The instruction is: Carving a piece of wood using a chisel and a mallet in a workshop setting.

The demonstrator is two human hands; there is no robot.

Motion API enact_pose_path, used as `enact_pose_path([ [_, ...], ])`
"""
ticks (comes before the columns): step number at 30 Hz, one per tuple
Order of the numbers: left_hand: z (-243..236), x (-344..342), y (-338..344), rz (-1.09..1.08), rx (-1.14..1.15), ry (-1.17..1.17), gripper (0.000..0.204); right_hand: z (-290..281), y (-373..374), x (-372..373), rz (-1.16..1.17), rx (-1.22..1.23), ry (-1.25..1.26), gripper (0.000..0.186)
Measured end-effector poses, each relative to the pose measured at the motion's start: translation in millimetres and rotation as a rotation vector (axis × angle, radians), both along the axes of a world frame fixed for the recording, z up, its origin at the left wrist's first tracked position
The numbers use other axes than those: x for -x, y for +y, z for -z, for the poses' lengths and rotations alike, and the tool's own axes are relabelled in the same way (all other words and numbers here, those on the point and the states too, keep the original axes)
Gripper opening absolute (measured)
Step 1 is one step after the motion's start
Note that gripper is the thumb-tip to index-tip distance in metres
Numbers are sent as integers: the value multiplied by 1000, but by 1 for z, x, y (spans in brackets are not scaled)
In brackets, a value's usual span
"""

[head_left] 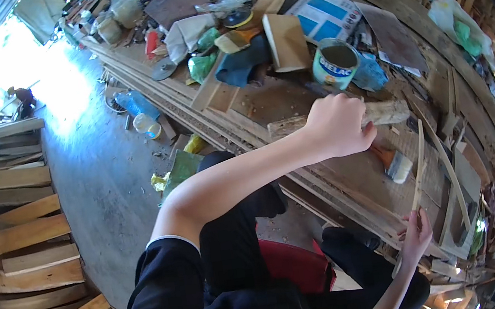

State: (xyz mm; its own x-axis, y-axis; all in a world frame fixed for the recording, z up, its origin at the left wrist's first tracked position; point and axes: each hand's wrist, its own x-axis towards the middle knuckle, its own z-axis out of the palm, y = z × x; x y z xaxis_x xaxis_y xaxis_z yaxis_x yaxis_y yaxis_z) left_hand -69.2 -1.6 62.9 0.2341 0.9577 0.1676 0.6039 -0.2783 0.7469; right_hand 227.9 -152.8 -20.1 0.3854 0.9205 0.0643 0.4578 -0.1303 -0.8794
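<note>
My left arm reaches across to the right over the wooden workbench (253, 103). My left hand (340, 123) is closed in a fist above a rough length of wood (387, 112) that shows on both sides of it. What the fist holds, if anything, is hidden. Just beyond it stands an open tin can (335, 63). A paintbrush (396, 166) with pale bristles lies nearer, between my two hands. At the bench's near right edge, my right hand (417, 233) is closed around the lower end of a thin wooden strip (419, 169), which points away from me.
A wooden block (287, 42), a blue-and-white printed sheet (324, 13), a brown sheet (391, 35) and crumpled blue plastic (369, 73) crowd the bench. Another wooden strip (446, 156) leans at right. Stacked boards (21, 237) line the left; plastic bottles (140, 106) lie on the floor.
</note>
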Motion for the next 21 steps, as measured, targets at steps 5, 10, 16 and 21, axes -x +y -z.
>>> enact_pose_path([
  [5, -4, 42, 29, -204, -374, 233, 19, 7, 4, -12, 11, 82, -196, 21],
  [10, 0, 113, 74, -496, -421, 201, 15, 8, 6, -32, -14, -78, -670, 16],
  [16, 50, 164, 123, -712, -446, 676, 48, -24, 37, -75, -221, 53, -778, 17],
  [21, 68, 166, 141, -800, -276, 673, 48, -30, 57, -94, -407, 85, -772, 19],
])
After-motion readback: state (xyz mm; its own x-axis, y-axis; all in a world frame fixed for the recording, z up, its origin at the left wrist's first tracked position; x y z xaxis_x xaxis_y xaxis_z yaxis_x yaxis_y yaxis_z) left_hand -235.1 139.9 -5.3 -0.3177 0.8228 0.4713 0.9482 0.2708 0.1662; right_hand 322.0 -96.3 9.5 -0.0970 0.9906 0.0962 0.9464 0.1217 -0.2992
